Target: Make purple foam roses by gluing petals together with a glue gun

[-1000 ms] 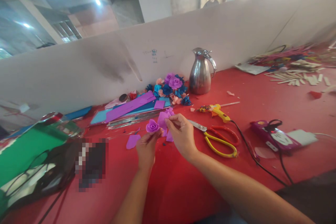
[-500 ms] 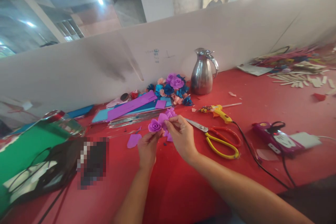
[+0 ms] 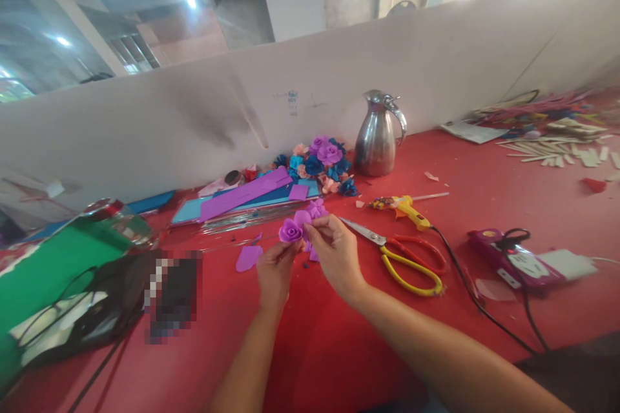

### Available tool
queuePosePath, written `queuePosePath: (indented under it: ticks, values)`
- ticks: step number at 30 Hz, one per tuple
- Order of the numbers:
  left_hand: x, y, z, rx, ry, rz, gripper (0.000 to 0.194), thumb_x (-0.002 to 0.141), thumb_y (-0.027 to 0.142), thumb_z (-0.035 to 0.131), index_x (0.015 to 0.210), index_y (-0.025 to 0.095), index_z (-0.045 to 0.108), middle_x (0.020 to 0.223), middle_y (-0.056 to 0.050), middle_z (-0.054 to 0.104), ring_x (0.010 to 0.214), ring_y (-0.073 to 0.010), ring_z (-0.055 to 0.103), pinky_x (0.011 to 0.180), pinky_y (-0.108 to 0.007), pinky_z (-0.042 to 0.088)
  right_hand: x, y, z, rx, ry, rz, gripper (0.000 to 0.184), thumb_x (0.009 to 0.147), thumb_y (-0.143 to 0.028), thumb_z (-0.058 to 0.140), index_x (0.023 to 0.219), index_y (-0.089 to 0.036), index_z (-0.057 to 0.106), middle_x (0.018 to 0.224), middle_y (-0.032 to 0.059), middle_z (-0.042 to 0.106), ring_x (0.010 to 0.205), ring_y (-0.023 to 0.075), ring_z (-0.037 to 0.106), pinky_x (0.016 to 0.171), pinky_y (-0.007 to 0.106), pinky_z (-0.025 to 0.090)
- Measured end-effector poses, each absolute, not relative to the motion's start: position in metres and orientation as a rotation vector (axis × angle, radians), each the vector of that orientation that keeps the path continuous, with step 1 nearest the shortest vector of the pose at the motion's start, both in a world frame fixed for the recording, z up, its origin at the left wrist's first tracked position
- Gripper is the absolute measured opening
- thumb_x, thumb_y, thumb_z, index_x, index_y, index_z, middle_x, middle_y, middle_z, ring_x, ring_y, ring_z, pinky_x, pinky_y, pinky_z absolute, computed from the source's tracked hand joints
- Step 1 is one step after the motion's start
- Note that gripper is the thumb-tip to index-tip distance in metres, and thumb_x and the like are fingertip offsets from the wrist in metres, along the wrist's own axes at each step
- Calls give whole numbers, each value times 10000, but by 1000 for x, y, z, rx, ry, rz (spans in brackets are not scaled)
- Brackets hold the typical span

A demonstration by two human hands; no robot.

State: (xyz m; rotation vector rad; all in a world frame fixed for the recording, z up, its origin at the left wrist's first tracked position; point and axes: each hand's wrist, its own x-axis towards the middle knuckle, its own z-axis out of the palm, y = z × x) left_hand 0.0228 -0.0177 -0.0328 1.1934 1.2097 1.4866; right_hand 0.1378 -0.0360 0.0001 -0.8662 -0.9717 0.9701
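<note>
A purple paper rose (image 3: 290, 230) is pinched from below by my left hand (image 3: 275, 271), its spiral centre facing me. My right hand (image 3: 335, 251) grips a loose-looking purple petal (image 3: 303, 219) between thumb and fingers, and the petal's edge meets the rose's right side. Behind the fingers lies another purple flower (image 3: 317, 208), partly covered. A cut purple paper petal (image 3: 248, 258) rests on the table left of my left hand. Scissors (image 3: 397, 251) with red and yellow handles lie just right of my right hand, blades apart.
A yellow glue gun (image 3: 409, 211) with a cord lies beyond the scissors. Behind stand a steel jug (image 3: 376, 135) and a heap of paper flowers (image 3: 320, 164). Purple paper strips (image 3: 247, 193) lie at centre-left, a dark bag (image 3: 111, 303) at left, a purple power strip (image 3: 516, 261) at right.
The petal in my right hand has come closer against the rose's side. Both hands stay in nearly the same place; the whole view has shifted slightly.
</note>
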Motion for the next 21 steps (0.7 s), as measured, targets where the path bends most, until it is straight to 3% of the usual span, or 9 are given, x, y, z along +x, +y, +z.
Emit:
queuePosePath:
  ticks: [6, 11, 21]
  values:
    - [24, -19, -29, 1183, 1176, 1485, 155, 627, 297, 752, 730, 183, 764, 710, -35, 739, 676, -185, 659, 684, -307, 517, 138, -42, 4, -848, -1063, 943, 59, 821, -258, 543, 834, -204, 561, 748, 1, 640, 703, 149, 631, 618, 242, 489]
    - [21, -19, -31, 1136, 1168, 1500, 140, 629, 275, 749, 738, 188, 762, 676, -12, 726, 647, -159, 646, 679, -282, 509, 142, -43, 5, -848, -1067, 979, 129, 792, -185, 481, 859, -191, 591, 834, 26, 662, 797, 163, 637, 696, 262, 507]
    - [20, -22, -22, 1179, 1176, 1486, 117, 637, 238, 710, 730, 189, 761, 633, -7, 703, 612, -149, 609, 652, -267, 492, 142, -31, -8, -914, -1184, 1078, 202, 787, -318, 597, 918, -188, 679, 896, 60, 701, 804, 201, 651, 713, 317, 531]
